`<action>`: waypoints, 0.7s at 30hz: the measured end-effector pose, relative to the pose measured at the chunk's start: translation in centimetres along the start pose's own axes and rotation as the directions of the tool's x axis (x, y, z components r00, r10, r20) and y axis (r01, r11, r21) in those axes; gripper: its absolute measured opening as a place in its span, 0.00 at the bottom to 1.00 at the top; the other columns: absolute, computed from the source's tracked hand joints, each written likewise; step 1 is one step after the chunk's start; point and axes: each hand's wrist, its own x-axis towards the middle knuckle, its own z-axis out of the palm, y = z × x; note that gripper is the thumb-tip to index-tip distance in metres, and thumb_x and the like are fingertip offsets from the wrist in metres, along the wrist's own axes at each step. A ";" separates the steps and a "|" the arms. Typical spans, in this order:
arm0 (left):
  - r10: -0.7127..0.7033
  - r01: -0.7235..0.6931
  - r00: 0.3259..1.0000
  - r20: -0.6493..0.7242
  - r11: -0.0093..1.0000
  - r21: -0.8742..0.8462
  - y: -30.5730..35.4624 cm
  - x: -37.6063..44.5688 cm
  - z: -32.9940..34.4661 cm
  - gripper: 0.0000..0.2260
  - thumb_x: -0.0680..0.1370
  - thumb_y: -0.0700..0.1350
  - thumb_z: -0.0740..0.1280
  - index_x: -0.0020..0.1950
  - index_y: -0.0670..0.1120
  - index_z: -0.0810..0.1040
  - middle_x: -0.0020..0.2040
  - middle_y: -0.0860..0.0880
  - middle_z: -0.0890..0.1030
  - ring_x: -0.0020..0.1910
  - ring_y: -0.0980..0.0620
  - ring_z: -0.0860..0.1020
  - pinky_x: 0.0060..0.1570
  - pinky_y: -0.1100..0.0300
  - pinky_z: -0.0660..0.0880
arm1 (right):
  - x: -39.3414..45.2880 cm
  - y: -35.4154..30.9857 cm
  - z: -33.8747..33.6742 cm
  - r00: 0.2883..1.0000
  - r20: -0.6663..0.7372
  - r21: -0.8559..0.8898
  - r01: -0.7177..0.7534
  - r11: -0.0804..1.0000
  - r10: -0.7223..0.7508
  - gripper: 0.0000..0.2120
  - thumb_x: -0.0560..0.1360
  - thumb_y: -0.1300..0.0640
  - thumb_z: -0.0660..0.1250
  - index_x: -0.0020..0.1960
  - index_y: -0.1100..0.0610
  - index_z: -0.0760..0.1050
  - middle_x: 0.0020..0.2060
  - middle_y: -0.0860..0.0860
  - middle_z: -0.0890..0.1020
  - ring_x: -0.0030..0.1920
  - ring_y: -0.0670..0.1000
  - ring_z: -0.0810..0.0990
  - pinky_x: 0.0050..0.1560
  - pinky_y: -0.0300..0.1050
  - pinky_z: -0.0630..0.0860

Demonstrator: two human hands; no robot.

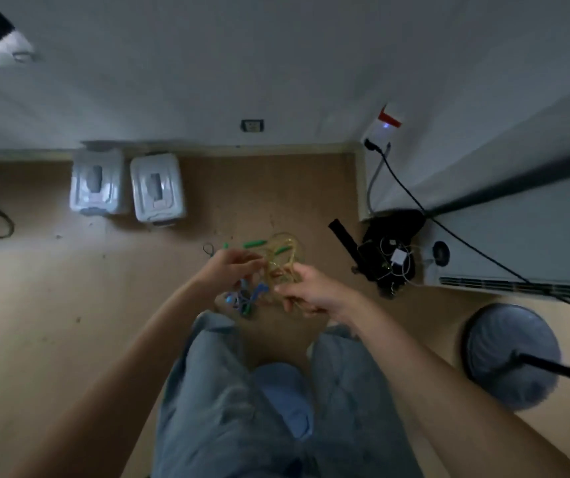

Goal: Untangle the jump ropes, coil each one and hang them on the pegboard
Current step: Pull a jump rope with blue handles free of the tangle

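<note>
Taking the tangle of jump ropes (278,267) as the landmark, held up in front of the person above the brown floor (52,288): well to its left and further off, two white lidded bins (128,186) stood side by side against the wall.

The left forearm reached in from the lower left, bare, rising toward the tangle. The left hand (228,267) sat at the tangle's left edge, wrist slightly bent, fingers curled inward and pinching strands of the cord; motion blur hid exactly which strand.

The tangle itself was a loose bundle of clear yellowish cord with green handles (255,243) poking out at its top, and a blue and green clump (247,298) hanging at its lower left, below the left hand.

The right hand (311,289) closed on the tangle's lower right side, thumb pressed over curled fingers with cord gripped between them; its forearm ran in from the lower right.

To the tangle's right, a black bag with white cables (389,253) lay by the wall corner, and a round grey stand base (511,353) sat lower right.
</note>
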 end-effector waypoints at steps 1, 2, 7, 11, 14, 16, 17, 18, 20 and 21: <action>-0.020 0.020 1.000 -0.016 1.000 -0.010 -0.5 0.8 0.7 0.07 0.75 0.41 0.67 0.51 0.42 0.80 0.29 0.51 0.73 0.22 0.62 0.69 0.22 0.73 0.64 | 0.9 0.5 -0.7 1.000 -0.010 -0.041 0.002 0.999 -0.002 0.11 0.76 0.62 0.64 0.57 0.55 0.70 0.28 0.53 0.75 0.22 0.45 0.66 0.19 0.35 0.58; -0.042 0.042 0.999 -0.024 0.999 -0.015 -1.0 1.7 1.1 0.06 0.75 0.41 0.68 0.50 0.42 0.80 0.29 0.51 0.73 0.20 0.63 0.69 0.21 0.73 0.64 | 2.0 1.1 -1.1 0.999 -0.032 -0.066 0.001 0.998 -0.003 0.13 0.76 0.62 0.65 0.59 0.55 0.69 0.29 0.53 0.75 0.24 0.46 0.67 0.20 0.35 0.59; -0.081 0.080 0.997 -0.001 0.995 -0.057 -5.4 7.5 1.2 0.02 0.74 0.41 0.68 0.43 0.48 0.78 0.31 0.52 0.73 0.26 0.57 0.67 0.25 0.68 0.64 | 10.1 5.3 -1.8 0.983 -0.179 0.034 -0.029 0.999 0.034 0.18 0.75 0.59 0.66 0.64 0.59 0.70 0.51 0.58 0.81 0.48 0.53 0.81 0.47 0.47 0.79; -0.130 0.128 0.991 -0.030 0.990 -0.058 -9.5 12.1 1.2 0.09 0.75 0.38 0.67 0.55 0.42 0.76 0.37 0.48 0.73 0.30 0.55 0.68 0.25 0.66 0.64 | 16.2 7.8 -0.8 0.983 -0.176 0.105 -0.035 0.994 0.053 0.04 0.76 0.58 0.66 0.50 0.53 0.73 0.35 0.49 0.77 0.26 0.40 0.72 0.20 0.32 0.63; -0.180 0.175 0.983 -0.034 0.978 -0.113 -13.7 16.5 0.9 0.14 0.74 0.39 0.68 0.58 0.40 0.73 0.39 0.47 0.73 0.30 0.54 0.69 0.20 0.70 0.64 | 22.8 10.1 -0.3 0.974 -0.225 0.239 0.049 0.970 0.007 0.07 0.77 0.56 0.64 0.40 0.53 0.73 0.29 0.49 0.73 0.20 0.41 0.64 0.19 0.33 0.58; -0.207 0.208 0.978 0.017 0.971 -0.120 -16.7 20.1 0.7 0.14 0.74 0.42 0.68 0.59 0.42 0.74 0.40 0.48 0.75 0.30 0.55 0.69 0.21 0.70 0.65 | 28.1 11.8 -0.9 0.948 -0.318 0.285 0.102 0.953 -0.006 0.10 0.77 0.54 0.63 0.38 0.53 0.73 0.29 0.49 0.73 0.23 0.43 0.66 0.24 0.36 0.62; -0.218 0.223 0.974 0.062 0.970 -0.097 -18.1 22.0 0.5 0.13 0.75 0.44 0.67 0.59 0.43 0.75 0.40 0.48 0.76 0.30 0.56 0.70 0.22 0.70 0.67 | 30.8 12.8 -1.4 0.935 -0.354 0.282 0.127 0.951 -0.020 0.09 0.77 0.55 0.63 0.39 0.54 0.75 0.30 0.49 0.73 0.28 0.44 0.68 0.29 0.37 0.64; -0.230 0.239 0.967 0.106 0.967 -0.083 -19.5 23.8 0.4 0.12 0.76 0.46 0.66 0.58 0.43 0.76 0.41 0.49 0.76 0.30 0.56 0.70 0.24 0.70 0.69 | 33.3 13.7 -2.0 0.933 -0.358 0.260 0.134 0.956 -0.034 0.07 0.77 0.55 0.63 0.44 0.56 0.77 0.32 0.48 0.74 0.32 0.45 0.70 0.34 0.37 0.66; -0.244 0.262 0.956 0.165 0.959 -0.103 -22.0 27.3 0.2 0.10 0.78 0.46 0.62 0.54 0.42 0.76 0.42 0.48 0.76 0.33 0.55 0.72 0.30 0.68 0.75 | 37.8 15.2 -3.4 0.952 -0.300 0.173 0.117 0.978 -0.061 0.12 0.78 0.56 0.63 0.56 0.62 0.76 0.39 0.46 0.77 0.42 0.44 0.74 0.41 0.32 0.69; -0.233 0.253 0.956 0.179 0.962 -0.099 -23.0 29.0 0.1 0.08 0.79 0.45 0.61 0.52 0.42 0.76 0.41 0.47 0.75 0.35 0.54 0.72 0.34 0.66 0.76 | 39.8 15.8 -3.9 0.963 -0.258 0.144 0.120 0.982 -0.080 0.14 0.78 0.57 0.63 0.60 0.63 0.74 0.42 0.46 0.77 0.45 0.44 0.74 0.40 0.27 0.69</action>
